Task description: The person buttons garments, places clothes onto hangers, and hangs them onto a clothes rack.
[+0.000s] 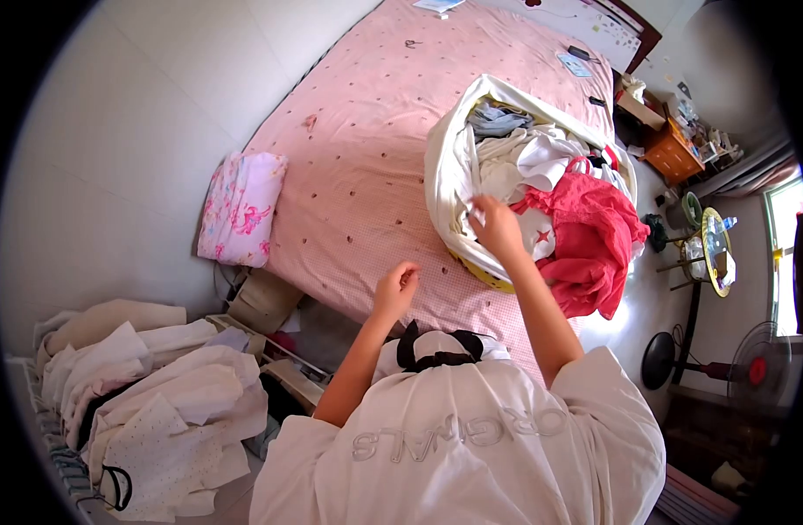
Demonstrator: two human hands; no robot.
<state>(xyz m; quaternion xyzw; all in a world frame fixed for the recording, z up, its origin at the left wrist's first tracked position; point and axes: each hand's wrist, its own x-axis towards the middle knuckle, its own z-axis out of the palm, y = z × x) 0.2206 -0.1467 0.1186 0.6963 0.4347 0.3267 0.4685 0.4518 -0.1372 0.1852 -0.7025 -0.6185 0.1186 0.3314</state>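
My left hand [397, 290] hovers over the pink bedsheet, its fingers loosely curled in, and nothing shows in it. Over the near left part of a large basket [438, 166] with a white cloth lining, my right hand [494, 226] is held with thumb and fingers slightly apart, beside white cloth. The basket stands on the bed and holds white clothes [502, 171], a grey-blue garment [499, 119] and a red garment [594, 227], which hangs over its right side.
The bed [358, 157] carries a folded floral quilt [242, 210] at its left edge. Light clothes [174, 402] are heaped on a rack at lower left. To the right are a fan [757, 369], a round glass-topped table [718, 254] and an orange cabinet [673, 153].
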